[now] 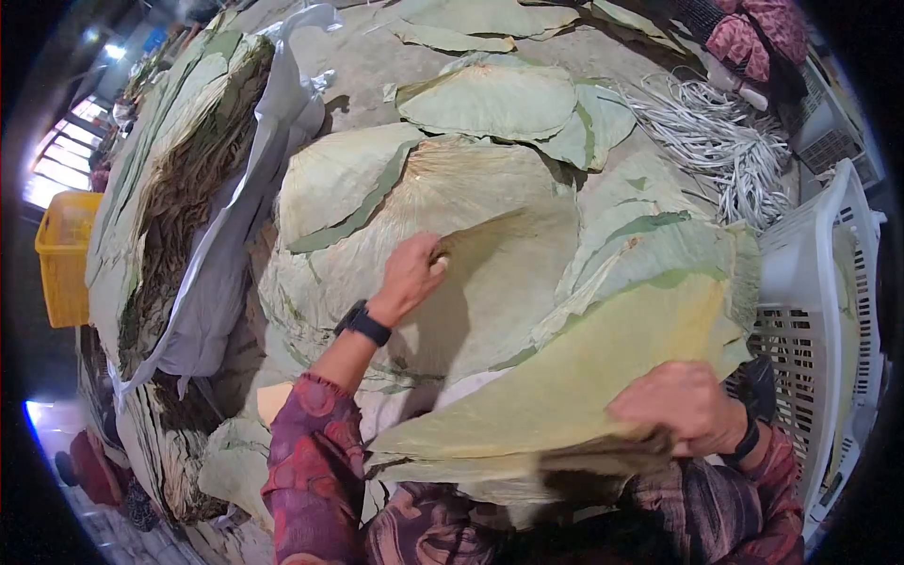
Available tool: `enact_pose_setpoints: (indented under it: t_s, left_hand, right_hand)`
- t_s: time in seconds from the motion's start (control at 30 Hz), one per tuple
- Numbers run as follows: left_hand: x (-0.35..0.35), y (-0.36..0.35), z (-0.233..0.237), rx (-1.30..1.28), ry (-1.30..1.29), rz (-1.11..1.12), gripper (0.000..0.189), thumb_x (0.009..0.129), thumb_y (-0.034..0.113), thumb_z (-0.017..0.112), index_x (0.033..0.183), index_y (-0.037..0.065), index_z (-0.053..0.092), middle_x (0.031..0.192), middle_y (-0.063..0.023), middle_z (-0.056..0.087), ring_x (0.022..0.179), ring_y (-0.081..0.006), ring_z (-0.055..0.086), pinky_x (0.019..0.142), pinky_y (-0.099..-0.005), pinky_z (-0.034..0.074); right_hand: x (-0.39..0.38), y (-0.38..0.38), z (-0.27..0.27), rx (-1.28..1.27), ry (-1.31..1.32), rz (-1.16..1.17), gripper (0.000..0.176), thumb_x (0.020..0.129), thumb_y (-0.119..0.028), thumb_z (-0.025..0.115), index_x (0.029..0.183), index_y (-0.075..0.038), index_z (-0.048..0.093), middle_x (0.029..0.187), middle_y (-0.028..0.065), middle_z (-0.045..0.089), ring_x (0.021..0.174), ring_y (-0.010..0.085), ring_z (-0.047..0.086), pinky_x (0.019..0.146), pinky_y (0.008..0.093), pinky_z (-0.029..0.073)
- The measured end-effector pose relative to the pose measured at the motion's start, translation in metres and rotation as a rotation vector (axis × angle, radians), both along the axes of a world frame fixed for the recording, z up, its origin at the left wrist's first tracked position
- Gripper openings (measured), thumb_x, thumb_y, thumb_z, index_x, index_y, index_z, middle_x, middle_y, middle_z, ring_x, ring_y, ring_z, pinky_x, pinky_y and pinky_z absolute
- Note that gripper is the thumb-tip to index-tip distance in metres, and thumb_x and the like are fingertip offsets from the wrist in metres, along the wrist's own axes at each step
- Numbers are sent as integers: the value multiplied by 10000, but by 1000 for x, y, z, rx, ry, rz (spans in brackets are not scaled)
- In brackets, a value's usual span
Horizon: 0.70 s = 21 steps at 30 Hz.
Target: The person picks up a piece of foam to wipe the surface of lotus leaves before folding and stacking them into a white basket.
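Observation:
Large dried lotus leaves are spread in front of me. My left hand point(414, 275) is closed, its fingers curled at the raised fold of a broad pale green leaf point(513, 273) in the middle. A dark watch sits on that wrist. My right hand point(683, 407) is closed over the right end of a yellowish leaf point(565, 386) that lies folded across my lap. Brown, ragged leaf edge point(607, 457) hangs below that hand, partly blurred. The fingertips of my right hand are hidden.
A tall leaf stack point(193, 160) wrapped in white sheet point(268, 151) stands left, by a yellow crate point(66, 259). More leaves point(490, 99) lie ahead. White strips point(720, 141) are heaped at upper right, near another person's patterned sleeve point(744, 42). A white plastic basket point(800, 348) borders the right.

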<state>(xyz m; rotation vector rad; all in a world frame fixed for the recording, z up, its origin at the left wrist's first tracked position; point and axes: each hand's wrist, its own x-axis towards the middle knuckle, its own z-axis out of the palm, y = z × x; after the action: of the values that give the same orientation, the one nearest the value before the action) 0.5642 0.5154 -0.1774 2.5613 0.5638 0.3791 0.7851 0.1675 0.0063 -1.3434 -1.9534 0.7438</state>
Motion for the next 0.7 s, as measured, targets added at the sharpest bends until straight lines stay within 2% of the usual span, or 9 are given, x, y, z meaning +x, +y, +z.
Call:
enact_pose_setpoints:
  t_s: [0.17,0.2,0.23,0.27,0.33,0.5,0.53,0.63,0.7]
  left_hand:
    - [-72,-49,16,55,123,80,408,799,96,573,1199,22,612,1140,-233,616,1065,-394,589,911,-433,486]
    - [-82,-65,11,190,132,15,433,791,79,565,1217,23,620,1160,-236,629,1075,-385,605,932,-419,492]
    - [-48,-101,69,-494,-5,200,433,780,27,537,1198,15,646,1109,-221,673,1022,-365,649,903,-416,518]
    - [-50,-132,69,-558,-72,116,396,762,-19,516,1124,5,676,1039,-204,704,976,-350,678,893,-401,535]
    - [-58,-189,46,-651,-78,-282,557,741,-32,542,1292,34,583,1280,-184,617,1155,-318,615,992,-391,488]
    - [-46,-187,77,-1057,266,-855,898,780,211,740,1536,63,279,1478,-276,410,1393,-354,384,1174,-427,288]
    - [-49,-150,92,-946,290,-528,835,816,287,738,1511,50,341,1481,-267,416,1394,-322,389,1169,-421,289]
    - [-73,5,11,-514,-77,454,579,856,222,673,1366,-6,516,1318,-257,556,1245,-304,528,1078,-413,383]
    - [-86,93,12,231,-174,672,638,870,322,706,1312,-85,491,1297,-269,554,1219,-373,531,1060,-470,386]
  right_hand:
    - [38,-66,14,-175,282,-776,567,927,-483,589,1229,-6,638,1122,144,701,1002,304,678,883,436,523]
    - [58,-101,7,-116,-286,-903,471,930,-358,589,1240,-8,640,1173,151,680,1050,283,659,920,412,509]
    - [77,-133,1,-45,-862,-983,392,933,-234,590,1250,-9,643,1224,157,658,1098,262,639,957,387,495]
    - [86,-144,2,45,-1444,-1015,343,937,-110,591,1260,-10,645,1274,163,636,1146,241,619,994,362,481]
    - [74,-128,16,218,-1383,-1023,359,959,-131,599,1297,-12,615,1331,161,603,1209,239,583,1029,358,455]
    - [44,-90,-18,545,900,-793,268,885,-140,723,1121,-26,666,1268,141,628,1162,272,599,1028,381,446]
    - [39,-82,-15,551,905,-782,268,885,-140,723,1121,-26,666,1268,141,628,1162,272,599,1028,381,446]
    - [38,-69,7,-85,-564,-809,521,836,-430,699,1112,8,638,1101,175,663,1081,348,608,912,408,458]
    - [26,-35,14,-111,-241,-697,430,777,-299,709,1054,27,659,948,171,674,973,349,614,885,420,458]
